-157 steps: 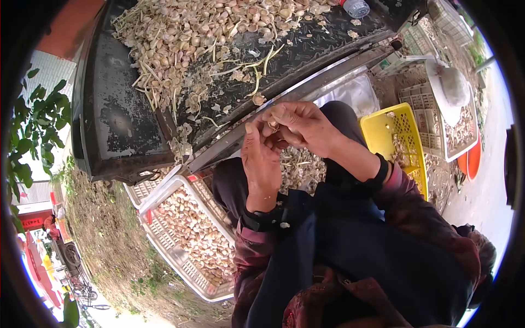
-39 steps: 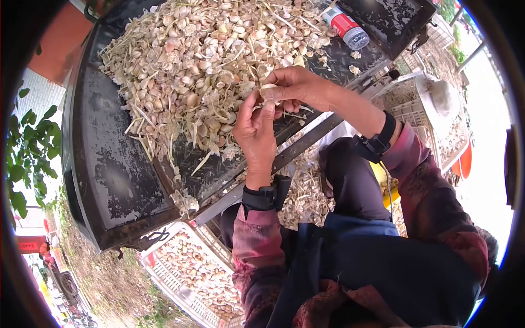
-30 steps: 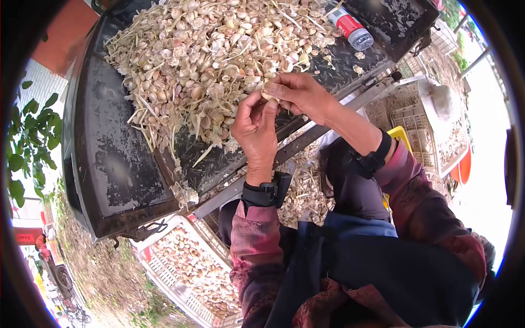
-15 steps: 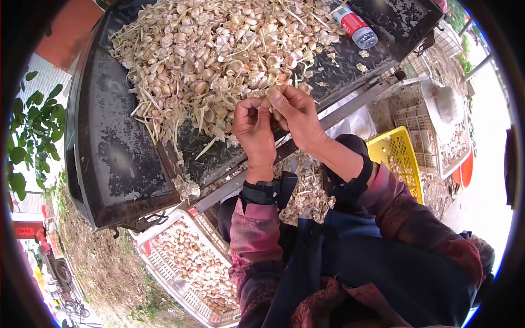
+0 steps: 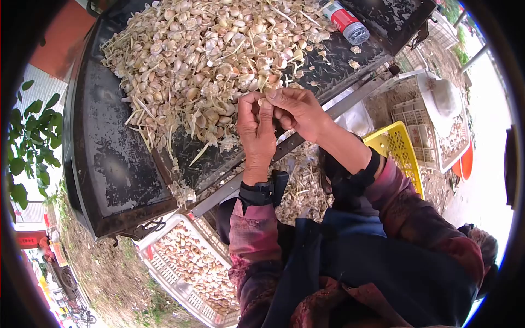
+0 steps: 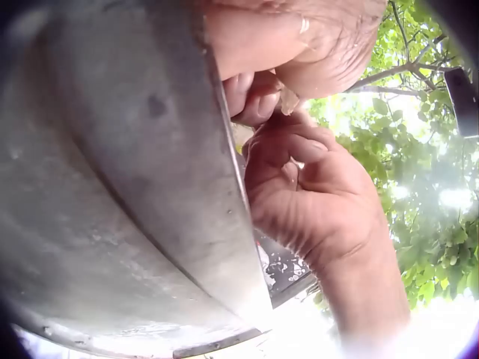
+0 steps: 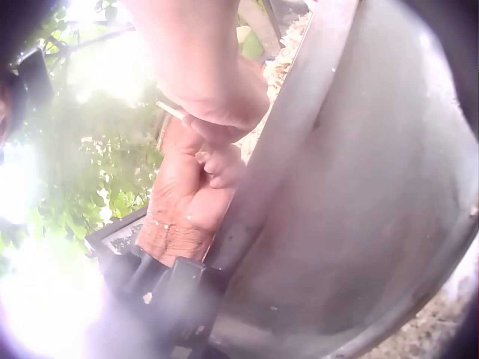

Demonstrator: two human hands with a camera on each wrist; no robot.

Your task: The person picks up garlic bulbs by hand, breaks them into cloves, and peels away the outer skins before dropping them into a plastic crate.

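In the head view, my left hand [image 5: 257, 131] and right hand [image 5: 301, 112] meet over the front edge of the black metal table. Thumbs and fingertips of both pinch a small pale garlic clove [image 5: 262, 102], mostly hidden by the fingers. Just beyond the hands spreads a large heap of unpeeled garlic cloves [image 5: 191, 71] mixed with dry stalks and skins. The left wrist view has the curled right hand [image 6: 322, 187] close under the left fingers, with a thin flake of skin [image 6: 287, 101] between them. The right wrist view shows the left hand [image 7: 187, 194] below the right.
A clear bottle with a red label [image 5: 344, 23] lies at the table's back right. A white crate of cloves [image 5: 164, 268] stands below left, a yellow crate [image 5: 402, 145] at right, near a white hat [image 5: 440, 98]. Garlic skins [image 5: 303, 191] are piled beneath the hands.
From lap level, the hands rose to the heap's edge with a garlic clove. Over the last second the right hand shifted slightly toward the body, and the clove became more hidden by the fingers.
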